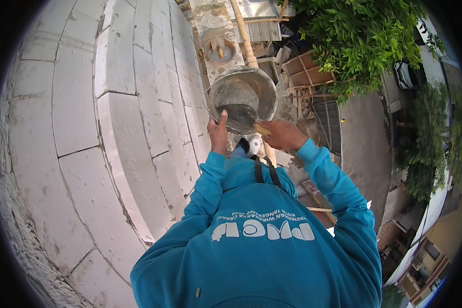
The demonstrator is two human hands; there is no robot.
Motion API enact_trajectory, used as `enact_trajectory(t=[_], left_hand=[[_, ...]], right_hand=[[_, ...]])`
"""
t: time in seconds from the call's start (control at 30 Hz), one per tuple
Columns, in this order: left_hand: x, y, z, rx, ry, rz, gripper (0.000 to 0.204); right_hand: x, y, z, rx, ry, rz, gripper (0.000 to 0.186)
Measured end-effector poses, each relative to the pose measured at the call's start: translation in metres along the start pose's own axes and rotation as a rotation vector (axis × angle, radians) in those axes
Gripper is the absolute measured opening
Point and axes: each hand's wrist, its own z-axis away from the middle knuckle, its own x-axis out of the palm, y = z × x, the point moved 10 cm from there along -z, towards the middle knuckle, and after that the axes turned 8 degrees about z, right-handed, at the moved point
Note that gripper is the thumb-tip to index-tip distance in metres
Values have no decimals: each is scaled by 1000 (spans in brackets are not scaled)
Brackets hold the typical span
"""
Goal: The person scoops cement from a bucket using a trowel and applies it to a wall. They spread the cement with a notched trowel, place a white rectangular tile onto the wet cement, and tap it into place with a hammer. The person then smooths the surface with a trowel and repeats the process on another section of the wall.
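A dented metal bucket [266, 92] with wet grey mortar [236, 94] in it stands in front of me. My right hand [285, 135] is closed round the pale yellow handle of a trowel [239, 116]. Its dark, mortar-smeared blade lies inside the near part of the bucket, pointing left. At the bucket's near left rim is my left hand [218, 136], thumb up and over the edge beside the blade's left end. The other fingers of that hand are mostly hidden, and it seems to grip the rim.
A pale block wall [126, 128] rises close on my left. Beyond the bucket are a round bowl [220, 51] with a tool in it and a bamboo pole [242, 31]. My shoe [244, 145] shows below. Right lie wooden scraps, a leafy tree [364, 41] and lower ground [367, 149].
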Motion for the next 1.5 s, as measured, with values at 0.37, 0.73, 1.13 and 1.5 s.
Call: enact_trajectory(t=[0.37, 0.73, 1.13, 1.5], left_hand=[[-12, 4, 9, 50, 50, -125, 44], [-50, 11, 27, 69, 304, -227, 46], [-86, 41, 48, 277, 507, -167, 37], [-134, 22, 63, 269, 456, 232, 43]], right_hand=[[-16, 11, -13, 37, 274, 416, 58], [-19, -28, -19, -154, 251, 463, 62], [28, -86, -56, -337, -39, 434, 50], [39, -63, -35, -111, -242, -439, 56]])
